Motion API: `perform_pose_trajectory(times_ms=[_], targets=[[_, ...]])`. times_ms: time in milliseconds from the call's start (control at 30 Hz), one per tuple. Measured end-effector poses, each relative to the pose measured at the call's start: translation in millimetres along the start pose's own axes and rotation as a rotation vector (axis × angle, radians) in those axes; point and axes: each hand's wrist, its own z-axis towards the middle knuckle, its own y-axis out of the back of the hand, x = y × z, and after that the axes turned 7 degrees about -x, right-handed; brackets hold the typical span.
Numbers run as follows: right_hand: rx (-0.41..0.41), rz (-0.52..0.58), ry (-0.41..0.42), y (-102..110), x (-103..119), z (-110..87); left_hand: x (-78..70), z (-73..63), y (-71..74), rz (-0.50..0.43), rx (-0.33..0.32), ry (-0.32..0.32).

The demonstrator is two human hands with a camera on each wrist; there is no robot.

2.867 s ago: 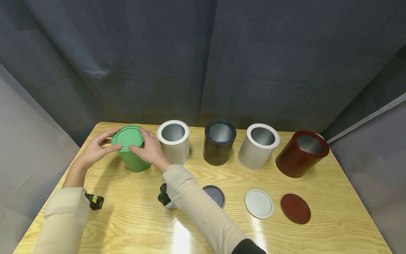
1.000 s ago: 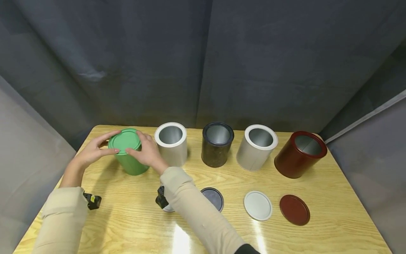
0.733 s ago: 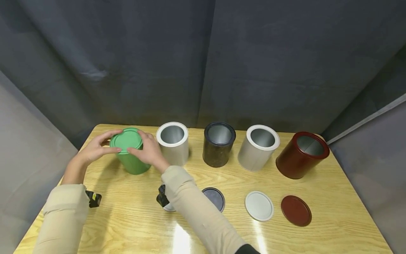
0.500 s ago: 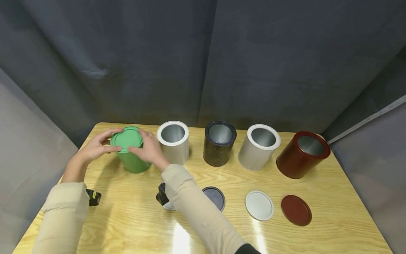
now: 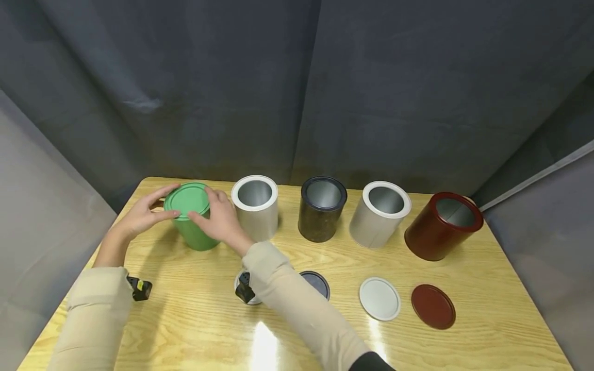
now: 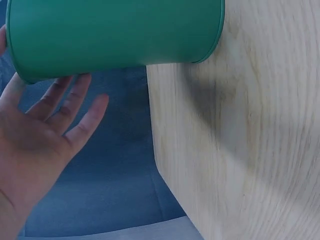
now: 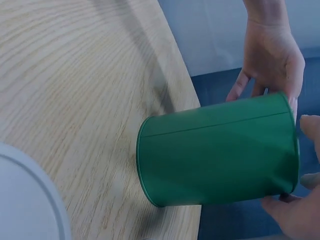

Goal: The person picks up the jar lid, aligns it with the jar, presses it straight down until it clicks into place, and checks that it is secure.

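A green can (image 5: 198, 236) stands upright at the table's far left, with a green lid (image 5: 187, 199) lying on its top. On the lid's left edge, my left hand (image 5: 145, 212) holds it between thumb and fingers. Opposite it, my right hand (image 5: 220, 219) holds the right edge the same way, thumb near and index finger far. In the left wrist view, the other fingers of the left hand (image 6: 47, 135) spread below the can's side (image 6: 115, 35). The right wrist view shows the can's wall (image 7: 215, 155), with right-hand fingertips (image 7: 287, 212) at its top rim.
Rightward stand an open white can (image 5: 257, 221), a black can (image 5: 318, 224), another white can (image 5: 371, 229) and a dark red can (image 5: 427, 237). Lids lie in front: white (image 5: 238, 281), partly behind the right wrist camera, dark (image 5: 317, 283), white (image 5: 379, 299) and red (image 5: 433, 306).
Both hands stay at the green lid's rim, with only small shifts of the fingers. The head view has moved slightly. The other cans and lids keep their places.
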Motion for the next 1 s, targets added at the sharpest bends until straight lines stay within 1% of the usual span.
perform_pose_trajectory(times_ms=[100, 200, 400, 500, 600, 767, 833, 1000], targets=[[-0.004, 0.024, 0.005, 2.7, 1.4, -4.5, -3.3, -1.9, 2.3, 0.009, -0.045, -0.002], [-0.009, 0.036, 0.006, 6.1, 2.7, -9.1, -8.4, -5.3, 5.0, 0.026, -0.074, 0.002], [-0.025, 0.077, 0.028, 13.5, 5.7, -20.7, -13.4, -17.9, 5.6, 0.077, -0.107, 0.029], [-0.032, 0.09, 0.053, 16.8, 5.8, -27.0, -14.2, -25.1, 3.6, 0.101, -0.127, 0.027], [-0.039, 0.097, 0.083, 19.5, 3.6, -32.2, -15.1, -31.3, 2.5, 0.135, -0.147, 0.007], [-0.018, 0.148, 0.1, 25.6, -0.7, -41.5, -19.0, -42.1, -1.2, 0.172, -0.178, -0.036], [-0.012, 0.16, 0.106, 28.7, -2.1, -45.1, -20.2, -45.8, -4.1, 0.154, -0.183, -0.061], [0.0, 0.15, 0.137, 36.4, -4.5, -53.4, -25.1, -52.5, -13.4, 0.056, -0.167, -0.14]])
